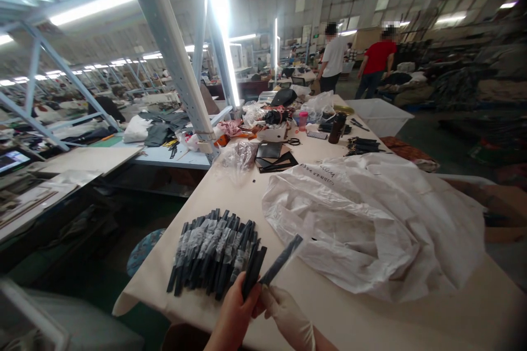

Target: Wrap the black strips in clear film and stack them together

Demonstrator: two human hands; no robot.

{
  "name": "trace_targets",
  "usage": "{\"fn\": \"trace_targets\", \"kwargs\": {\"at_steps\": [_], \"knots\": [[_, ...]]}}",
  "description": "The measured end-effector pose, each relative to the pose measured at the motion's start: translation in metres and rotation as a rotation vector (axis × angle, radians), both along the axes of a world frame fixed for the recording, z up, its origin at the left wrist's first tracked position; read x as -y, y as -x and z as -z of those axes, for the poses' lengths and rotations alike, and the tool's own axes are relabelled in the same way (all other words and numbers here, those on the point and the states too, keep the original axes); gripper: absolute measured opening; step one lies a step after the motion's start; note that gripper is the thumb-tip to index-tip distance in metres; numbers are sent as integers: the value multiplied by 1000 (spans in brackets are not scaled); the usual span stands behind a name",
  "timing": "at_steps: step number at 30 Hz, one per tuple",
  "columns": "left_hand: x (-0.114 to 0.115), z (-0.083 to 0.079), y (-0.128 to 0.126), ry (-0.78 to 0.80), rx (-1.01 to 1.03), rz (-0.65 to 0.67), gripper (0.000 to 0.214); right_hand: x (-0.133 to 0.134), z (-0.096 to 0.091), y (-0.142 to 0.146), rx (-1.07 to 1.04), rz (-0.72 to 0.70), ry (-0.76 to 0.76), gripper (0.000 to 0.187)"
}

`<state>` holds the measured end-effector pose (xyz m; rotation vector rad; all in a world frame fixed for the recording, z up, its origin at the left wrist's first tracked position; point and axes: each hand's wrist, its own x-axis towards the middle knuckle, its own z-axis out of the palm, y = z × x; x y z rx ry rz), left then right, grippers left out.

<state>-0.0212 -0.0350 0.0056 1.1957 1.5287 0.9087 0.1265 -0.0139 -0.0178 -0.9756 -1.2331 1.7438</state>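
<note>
Fingers; left hand (pixel 234 315) around strip bundle (pixel 252 274); right hand (pixel 288 318) pinching single strip (pixel 282 258)

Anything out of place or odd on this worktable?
Nothing spilled or broken. Oddly, the right hand is gloved while the left hand is bare, both holding dark strips; a crumpled white plastic bag sprawls over much of the table.

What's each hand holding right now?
Left hand: closed, holding a bundle of strips.
Right hand: gloved, closed, pinching a single strip.
</note>
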Motion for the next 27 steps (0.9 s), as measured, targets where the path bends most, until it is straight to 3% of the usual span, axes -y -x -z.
{"fn": "trace_targets", "kwargs": {"at_steps": [2, 7, 12, 16, 17, 20, 21, 24, 27], "knots": [[1, 1, 1, 37, -23, 26, 39, 0, -5, -2, -93, -25, 1, 55], [1, 2, -14, 46, -31, -8, 34, -6, -19, 2, -376, 147, 161, 61], [-1, 4, -16, 56, 0, -5, 36, -7, -27, -1, -413, 84, 203, 49], [-1, 15, -12, 120, -18, 18, 38, -18, -17, -2, -507, 306, 216, 53], [-3, 20, -14, 114, -18, -7, 38, -19, -10, 5, -506, 292, 234, 52], [-10, 39, -17, 91, -54, -96, 40, -18, 21, 23, -372, 103, 277, 59], [-14, 46, -16, 98, -81, -116, 41, -20, 31, 23, -289, 127, 270, 58], [-28, 68, -8, 154, -185, -168, 42, -38, 50, -7, -53, 358, 217, 57], [-44, 84, 2, 196, -252, -214, 41, -73, 50, -59, 210, 575, 170, 54]]}}
